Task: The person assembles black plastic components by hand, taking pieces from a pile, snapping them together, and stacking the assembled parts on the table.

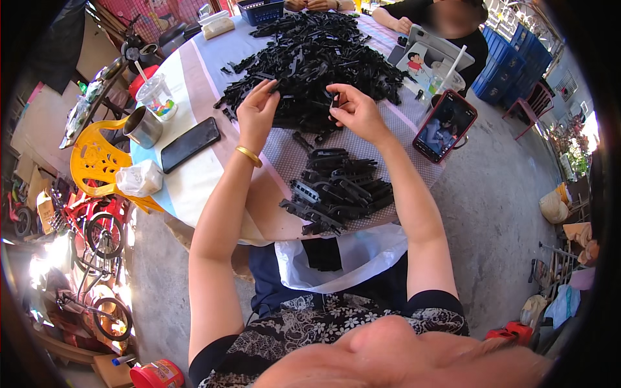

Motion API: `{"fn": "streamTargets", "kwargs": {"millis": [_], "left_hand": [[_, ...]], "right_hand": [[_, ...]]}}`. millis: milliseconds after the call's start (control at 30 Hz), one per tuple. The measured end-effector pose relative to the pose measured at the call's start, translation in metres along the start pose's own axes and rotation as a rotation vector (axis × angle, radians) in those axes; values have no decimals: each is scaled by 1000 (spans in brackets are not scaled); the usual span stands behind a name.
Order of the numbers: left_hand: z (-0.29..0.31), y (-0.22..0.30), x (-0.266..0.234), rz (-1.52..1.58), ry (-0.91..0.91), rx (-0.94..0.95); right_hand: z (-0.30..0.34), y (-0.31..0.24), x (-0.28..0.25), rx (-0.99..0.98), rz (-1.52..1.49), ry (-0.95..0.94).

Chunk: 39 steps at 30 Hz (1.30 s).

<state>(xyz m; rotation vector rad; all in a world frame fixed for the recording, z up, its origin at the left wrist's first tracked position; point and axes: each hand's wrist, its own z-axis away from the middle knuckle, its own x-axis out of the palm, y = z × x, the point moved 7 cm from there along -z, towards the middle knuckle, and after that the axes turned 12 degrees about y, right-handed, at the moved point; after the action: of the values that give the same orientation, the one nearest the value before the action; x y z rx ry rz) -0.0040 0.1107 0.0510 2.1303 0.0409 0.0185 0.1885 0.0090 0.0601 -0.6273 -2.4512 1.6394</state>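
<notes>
Left hand [257, 111], right hand [356, 113] over near edge of parts pile [317, 55]. Right pinches 1 black piece [335, 100]. Phone [191, 145] left of pile.

A broad, loose heap [317, 48] of slim black plastic-looking parts; just on its near side, a smaller pile [343, 184] of bulkier black pieces, lying askew; two small dark parts [335, 99], held up at the heap's near edge

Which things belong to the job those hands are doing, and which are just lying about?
Likely the job:
big heap of black parts
nearer pile of black parts
black piece in the right hand
white bag, probably

Probably lying about:
flat black phone
metal cup
yellow chair
</notes>
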Motion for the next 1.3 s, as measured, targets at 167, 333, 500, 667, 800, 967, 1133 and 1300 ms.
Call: {"fn": "streamTargets", "kwargs": {"millis": [167,333,500,667,800,967,1133,1300], "left_hand": [[27,52,23,-440,-223,602],[44,62,37,-323,-308,628],[36,39,36,62,-259,152],[33,23,38,355,-282,-191],[43,7,40,292,-402,-483],[47,6,38,216,-449,-561],[49,12,38,179,-513,-427],[47,26,38,7,-467,-197]], "right_hand": [[4,-7,7,-130,136,-109],[5,3,15,-132,-26,-156],[9,-2,17,-59,11,-116],[11,-6,19,62,-160,-161],[10,-1,20,60,-177,-174],[8,5,19,37,-36,-142],[8,8,17,17,65,-104],[9,3,13,-103,95,-71]]}}
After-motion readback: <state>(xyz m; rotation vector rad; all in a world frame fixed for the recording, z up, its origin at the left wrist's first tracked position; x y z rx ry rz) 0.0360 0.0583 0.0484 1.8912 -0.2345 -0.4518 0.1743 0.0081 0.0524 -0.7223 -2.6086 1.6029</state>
